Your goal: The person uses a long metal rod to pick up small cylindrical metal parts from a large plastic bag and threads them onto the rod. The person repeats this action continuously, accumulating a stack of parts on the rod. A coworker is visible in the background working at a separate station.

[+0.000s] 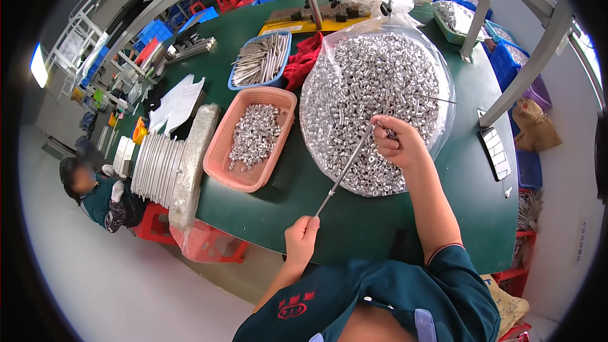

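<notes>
A slim metal rod slants up and to the right between my two hands. My left hand is closed round its lower end, near the table's front edge. At its upper end my right hand pinches with curled fingers; whether a small part is also inside them is hidden. Just above the left hand, a small collar sits around the rod. Below the right hand spreads a heap of small silvery metal sleeves in a clear plastic bag. A thin dark rod lies across the heap.
Left of the heap stand a pink basket of small metal parts and a blue tray of metal pins. A red cloth lies beside them. Farther left are bundled metal tubes and a seated person. A phone rests at right.
</notes>
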Demonstrator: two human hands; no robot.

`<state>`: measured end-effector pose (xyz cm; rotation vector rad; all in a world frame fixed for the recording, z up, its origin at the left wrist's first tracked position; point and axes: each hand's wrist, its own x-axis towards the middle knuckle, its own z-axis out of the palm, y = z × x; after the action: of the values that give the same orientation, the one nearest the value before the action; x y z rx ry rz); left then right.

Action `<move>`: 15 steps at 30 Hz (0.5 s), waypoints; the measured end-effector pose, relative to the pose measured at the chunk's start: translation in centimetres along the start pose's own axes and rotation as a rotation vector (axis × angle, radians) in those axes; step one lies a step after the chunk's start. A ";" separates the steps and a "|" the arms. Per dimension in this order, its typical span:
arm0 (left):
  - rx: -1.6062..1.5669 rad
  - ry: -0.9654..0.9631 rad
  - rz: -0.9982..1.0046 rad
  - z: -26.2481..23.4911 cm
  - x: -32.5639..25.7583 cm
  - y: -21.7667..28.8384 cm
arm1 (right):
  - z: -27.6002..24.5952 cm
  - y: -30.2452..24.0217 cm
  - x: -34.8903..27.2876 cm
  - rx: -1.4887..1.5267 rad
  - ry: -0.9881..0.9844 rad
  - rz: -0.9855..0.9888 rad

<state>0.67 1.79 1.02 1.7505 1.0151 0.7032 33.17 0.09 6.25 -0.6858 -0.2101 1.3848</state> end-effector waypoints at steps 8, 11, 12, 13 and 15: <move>0.038 0.009 0.081 0.0 -0.5 -0.6 | -1.4 0.2 0.3 0.063 -0.134 0.086; 0.040 0.006 0.091 0.0 -0.6 -0.6 | -1.4 0.3 0.4 0.011 -0.112 0.087; 0.040 0.006 0.094 0.0 -0.6 -0.5 | -1.5 0.4 0.5 -0.013 -0.119 0.080; 0.041 0.005 0.097 0.0 -0.6 -0.4 | -1.6 0.5 0.5 -0.037 -0.125 0.073; 0.052 -0.019 0.054 -0.1 -0.6 -0.2 | -1.3 0.5 0.2 -0.113 -0.096 0.045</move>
<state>0.22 1.33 0.84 1.8319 0.9838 0.6980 33.51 -0.08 4.91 -0.7220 -0.3530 1.4591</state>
